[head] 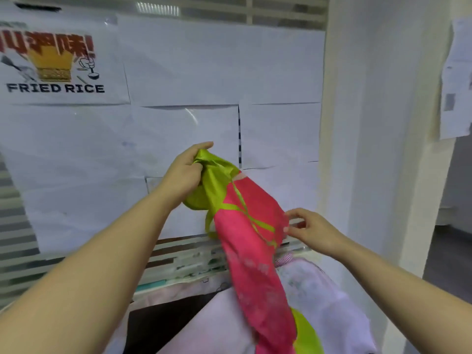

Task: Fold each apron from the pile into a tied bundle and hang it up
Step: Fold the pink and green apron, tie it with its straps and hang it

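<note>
A pink apron with lime-green trim and straps hangs stretched in the air in front of me. My left hand grips its bunched green top end, raised against the papered wall. My right hand pinches the apron's pink right edge about halfway down, fingers lightly curled. The apron's lower end trails down onto a pile of pale pink and white aprons at the bottom of the view.
A glass partition covered with white paper sheets stands right behind the apron, with a "FRIED RICE" poster at the upper left. A white pillar rises on the right, with papers pinned beside it.
</note>
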